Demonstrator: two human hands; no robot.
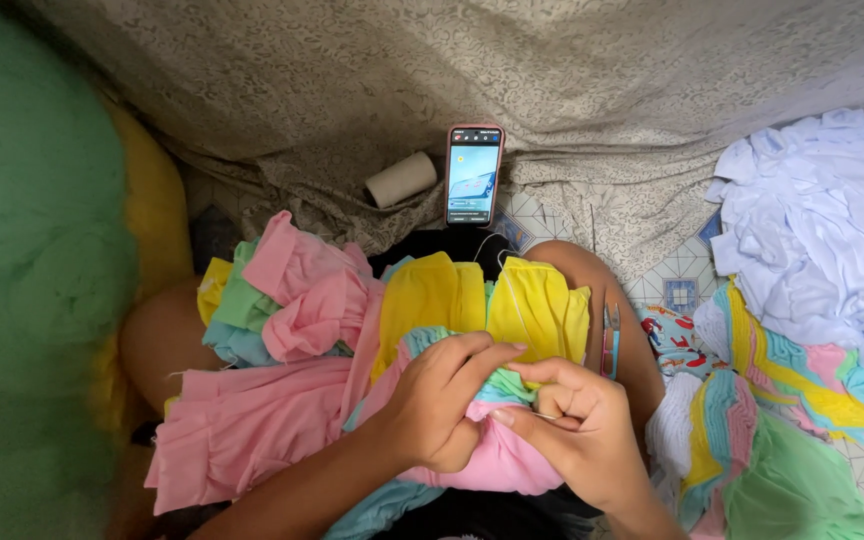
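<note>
Patterned beige cloth (372, 70) drapes across the whole back of the scene, and a strip of tiled floor (677, 275) shows to the right of the person's knee. On the lap lies a ruffled patchwork piece (352, 330) of soft fabric in pink, yellow, mint green and pale blue, its folded strips bunched into gathers; a white thread (512, 300) runs down over the yellow part. The left hand (442, 400) grips the bunched edge with its fingers curled over the cloth, thumb beneath. The right hand (577, 425) sits just beside it, thumb and forefinger pressed together on what looks like a thin needle (544, 415) at the pink and green fold, too small to be sure.

Room is tight: a large green cushion (22, 270) with a yellow one behind it closes the left side, while heaps of cloth fill the right. The open floor between knee and heaps is narrow.

One phone (473, 174) with a lit screen leans against the draped cloth, one cardboard tube (401, 179) lies just left of it, and one small pair of thread snips (611, 335) rests by the right knee. Two heaps stand at right: a white pile (822, 220) above, and a multicoloured ruffled pile (782, 430) below it.
</note>
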